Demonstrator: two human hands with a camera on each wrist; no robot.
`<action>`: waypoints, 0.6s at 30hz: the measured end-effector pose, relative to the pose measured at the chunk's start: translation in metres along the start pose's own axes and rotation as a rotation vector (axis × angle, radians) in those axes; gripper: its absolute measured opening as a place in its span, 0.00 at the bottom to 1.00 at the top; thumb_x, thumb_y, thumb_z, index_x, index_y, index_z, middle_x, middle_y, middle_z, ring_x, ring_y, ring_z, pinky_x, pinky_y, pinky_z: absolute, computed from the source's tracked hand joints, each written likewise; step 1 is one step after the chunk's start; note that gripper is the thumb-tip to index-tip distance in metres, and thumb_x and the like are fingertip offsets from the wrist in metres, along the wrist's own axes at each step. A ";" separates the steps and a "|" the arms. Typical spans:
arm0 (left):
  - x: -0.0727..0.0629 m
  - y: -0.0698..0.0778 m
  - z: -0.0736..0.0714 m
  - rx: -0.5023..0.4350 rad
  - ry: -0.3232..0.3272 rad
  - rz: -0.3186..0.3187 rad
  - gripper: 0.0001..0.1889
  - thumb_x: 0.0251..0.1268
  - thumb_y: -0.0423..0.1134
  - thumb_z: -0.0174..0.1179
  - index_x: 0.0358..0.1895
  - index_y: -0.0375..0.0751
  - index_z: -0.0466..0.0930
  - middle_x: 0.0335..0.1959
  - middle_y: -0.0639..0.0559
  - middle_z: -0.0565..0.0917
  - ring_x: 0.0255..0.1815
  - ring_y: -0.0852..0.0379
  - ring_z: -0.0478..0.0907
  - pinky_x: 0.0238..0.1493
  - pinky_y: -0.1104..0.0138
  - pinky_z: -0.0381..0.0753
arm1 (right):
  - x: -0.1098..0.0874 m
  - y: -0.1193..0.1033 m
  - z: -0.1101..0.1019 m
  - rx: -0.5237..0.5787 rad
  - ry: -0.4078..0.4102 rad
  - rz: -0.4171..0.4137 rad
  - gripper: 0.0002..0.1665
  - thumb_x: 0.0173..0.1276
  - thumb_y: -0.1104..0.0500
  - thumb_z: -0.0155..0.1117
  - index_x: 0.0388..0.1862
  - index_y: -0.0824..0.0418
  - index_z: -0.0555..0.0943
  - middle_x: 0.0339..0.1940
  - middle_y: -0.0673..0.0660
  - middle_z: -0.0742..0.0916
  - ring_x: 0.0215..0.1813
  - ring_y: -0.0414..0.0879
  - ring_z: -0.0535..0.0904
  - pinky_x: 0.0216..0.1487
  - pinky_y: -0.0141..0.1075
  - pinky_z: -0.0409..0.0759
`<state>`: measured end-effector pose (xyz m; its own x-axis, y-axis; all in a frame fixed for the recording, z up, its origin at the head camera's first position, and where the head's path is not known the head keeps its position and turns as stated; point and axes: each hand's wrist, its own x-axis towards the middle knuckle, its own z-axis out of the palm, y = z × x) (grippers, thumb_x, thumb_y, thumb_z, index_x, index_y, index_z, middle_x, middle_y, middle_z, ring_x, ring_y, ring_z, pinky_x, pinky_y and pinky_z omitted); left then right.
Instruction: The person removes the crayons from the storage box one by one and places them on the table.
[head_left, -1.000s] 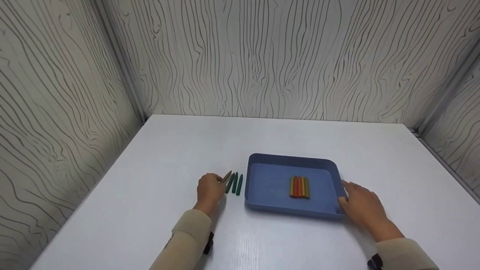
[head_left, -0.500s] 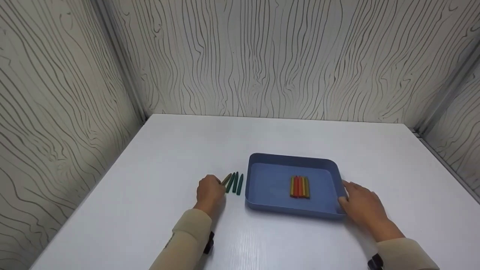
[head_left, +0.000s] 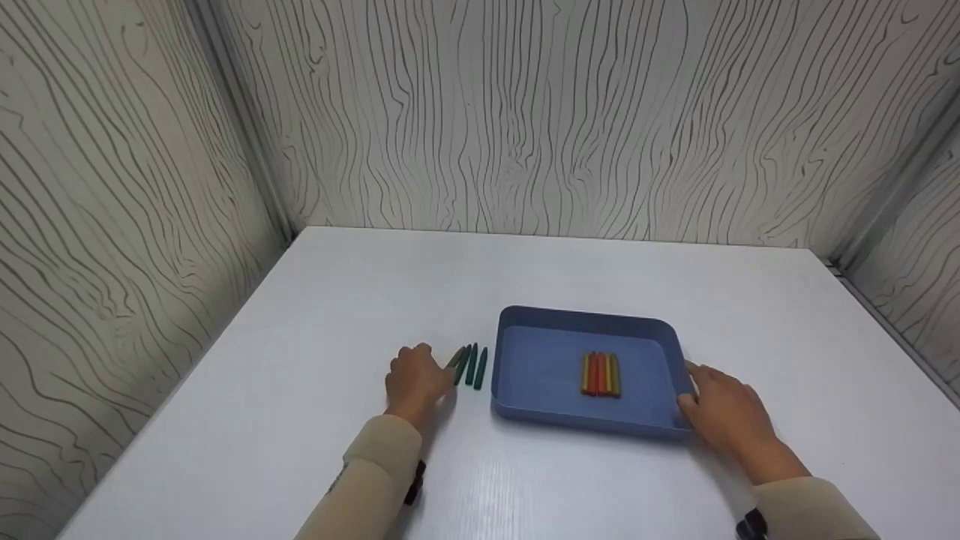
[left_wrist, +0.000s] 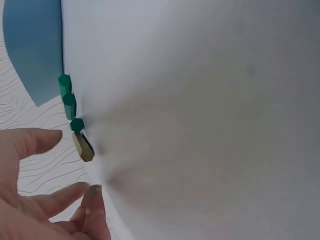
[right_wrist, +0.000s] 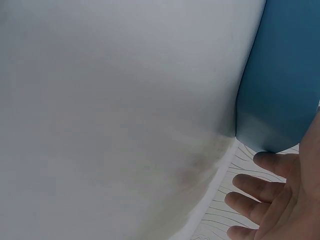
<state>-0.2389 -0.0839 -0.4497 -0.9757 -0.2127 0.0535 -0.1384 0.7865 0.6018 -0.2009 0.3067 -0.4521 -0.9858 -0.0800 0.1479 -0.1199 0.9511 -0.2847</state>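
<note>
My left hand (head_left: 412, 379) is beside the crayons left of the tray, thumb and fingers spread apart. In the left wrist view, an olive-brown crayon (left_wrist: 83, 148) lies in line with several green crayons (left_wrist: 69, 105), between the thumb tip and the other fingertips, with space around it. The head view shows the green crayons lying side by side, tips pointing away. My right hand (head_left: 727, 409) holds the right wall of a blue tray (head_left: 585, 424), thumb over the rim near the front corner, fingers along the outside.
Inside the tray, right of its middle, lies a row of yellow, red, orange and olive crayons (head_left: 600, 374). The white table (head_left: 390, 285) meets wood-patterned panels (head_left: 480, 120) at the back and left.
My left hand has let go of the olive-brown crayon, spread its fingers and drawn slightly left. That crayon now lies against the leftmost green one. The right hand and tray stay put.
</note>
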 end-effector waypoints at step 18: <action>0.007 0.000 -0.012 0.093 -0.032 0.025 0.50 0.49 0.60 0.66 0.73 0.37 0.56 0.71 0.30 0.55 0.72 0.33 0.49 0.61 0.36 0.53 | -0.001 -0.002 -0.001 -0.005 -0.004 0.006 0.30 0.66 0.59 0.51 0.63 0.76 0.67 0.59 0.78 0.73 0.60 0.74 0.66 0.59 0.65 0.58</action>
<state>-0.2441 -0.0920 -0.4399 -0.9837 -0.1752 0.0410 -0.1282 0.8422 0.5237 -0.1999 0.3055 -0.4507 -0.9869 -0.0759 0.1423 -0.1138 0.9532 -0.2803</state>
